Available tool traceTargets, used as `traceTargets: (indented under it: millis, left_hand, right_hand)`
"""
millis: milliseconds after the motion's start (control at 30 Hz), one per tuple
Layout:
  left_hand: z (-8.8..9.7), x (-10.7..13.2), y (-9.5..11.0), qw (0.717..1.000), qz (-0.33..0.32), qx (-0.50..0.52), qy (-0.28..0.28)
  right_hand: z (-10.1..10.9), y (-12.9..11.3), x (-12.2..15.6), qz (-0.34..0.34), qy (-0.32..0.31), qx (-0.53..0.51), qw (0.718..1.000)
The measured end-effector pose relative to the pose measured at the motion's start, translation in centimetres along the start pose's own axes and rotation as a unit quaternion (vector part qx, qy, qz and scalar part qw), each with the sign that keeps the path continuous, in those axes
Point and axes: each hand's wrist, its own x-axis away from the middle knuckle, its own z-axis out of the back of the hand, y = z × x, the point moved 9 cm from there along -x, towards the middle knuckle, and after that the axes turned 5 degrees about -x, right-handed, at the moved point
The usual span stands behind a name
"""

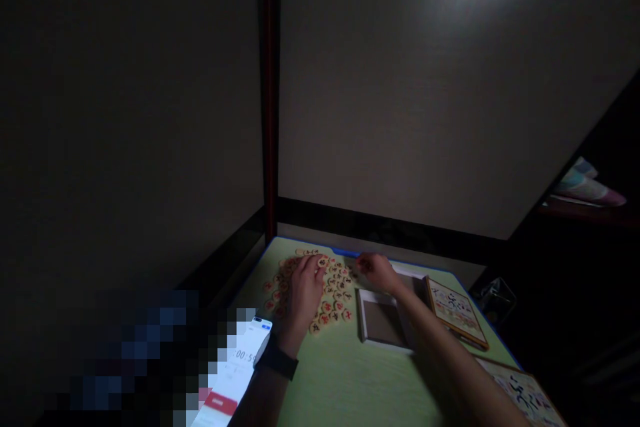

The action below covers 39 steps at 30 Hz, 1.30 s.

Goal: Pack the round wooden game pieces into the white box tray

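Observation:
Round wooden Chinese chess pieces (338, 295) with red and black characters lie in a spread on the pale green table (345, 380). My left hand (306, 287) reaches over them, its thumb and forefinger closed on one chess piece (323, 262). To the right of the spread, my right hand (377, 271) hovers with curled fingers near the far table edge; what they hold, if anything, is too dark to see. Beneath my right forearm is an open shallow box (367, 337) with white walls and a brown inside, partly hidden.
Printed box lids (457, 310) with dark lettering lie along the right side, another one (530, 397) nearer me. A lit phone (240, 360) showing a timer is at the left, by my wristband (277, 360). Dark wall panels (400, 113) stand behind the table.

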Motion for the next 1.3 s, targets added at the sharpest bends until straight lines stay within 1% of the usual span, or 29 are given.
traceTargets:
  millis: [100,167,233,267,367,433,500,600,700,800,867,967,1033,1133,1200,1300]
  left_hand:
    - [-0.6,0.4,0.6,0.999,0.007,-0.016,-0.045]
    - [-1.2,1.0,1.3,0.995,0.006,-0.043,-0.089]
    - [-1.8,1.7,2.2,0.989,-0.009,-0.079,-0.129]
    - [-2.1,2.0,2.6,0.985,-0.022,-0.094,-0.142]
    - [-2.5,2.6,3.7,0.978,-0.048,-0.117,-0.164]
    - [-2.8,2.8,3.9,0.976,-0.049,-0.125,-0.173]
    - [-3.2,3.0,3.9,0.970,-0.049,-0.137,-0.194]
    - [-4.3,3.7,4.7,0.955,-0.073,-0.154,-0.243]
    - [-5.1,5.0,6.4,0.941,-0.115,-0.146,-0.282]
    - [-5.7,6.3,7.9,0.933,-0.141,-0.130,-0.304]
    - [-6.1,7.0,8.4,0.926,-0.154,-0.142,-0.315]
    - [-6.5,7.3,8.3,0.916,-0.157,-0.163,-0.332]
    - [-6.5,7.1,7.8,0.915,-0.150,-0.170,-0.334]
    - [-6.3,6.8,7.2,0.920,-0.135,-0.176,-0.322]
    - [-6.2,6.8,7.1,0.924,-0.133,-0.178,-0.311]
    - [-6.1,6.9,7.3,0.929,-0.138,-0.173,-0.297]
  right_hand:
    - [-0.5,-2.9,0.7,0.038,-0.012,-0.083,0.996]
    - [-1.4,-5.3,1.5,0.084,-0.039,-0.201,0.975]
    - [-1.9,-6.6,2.2,0.099,-0.041,-0.238,0.965]
    - [-2.0,-6.6,2.4,0.097,-0.033,-0.228,0.968]
    - [-1.5,-5.3,2.4,0.077,-0.010,-0.168,0.983]
    - [-1.1,-3.4,1.8,0.050,-0.018,-0.108,0.993]
    - [-0.6,-1.0,0.9,0.008,-0.030,-0.027,0.999]
    - [0.4,1.9,-0.3,-0.036,-0.025,0.029,0.999]
    - [0.7,3.4,-0.9,-0.056,-0.011,0.064,0.996]
    - [0.0,3.9,-1.1,-0.055,-0.012,0.080,0.995]
    - [-0.5,3.8,-1.3,-0.051,-0.014,0.080,0.995]
    - [-1.0,3.6,-1.4,-0.046,-0.016,0.072,0.996]
    - [-1.3,3.4,-1.4,-0.040,-0.019,0.064,0.997]
    - [-1.5,3.0,-1.4,-0.025,-0.031,0.054,0.998]
    - [-1.3,2.6,-1.4,-0.014,-0.036,0.053,0.998]
    - [-0.8,1.2,-2.0,0.007,-0.028,0.060,0.998]
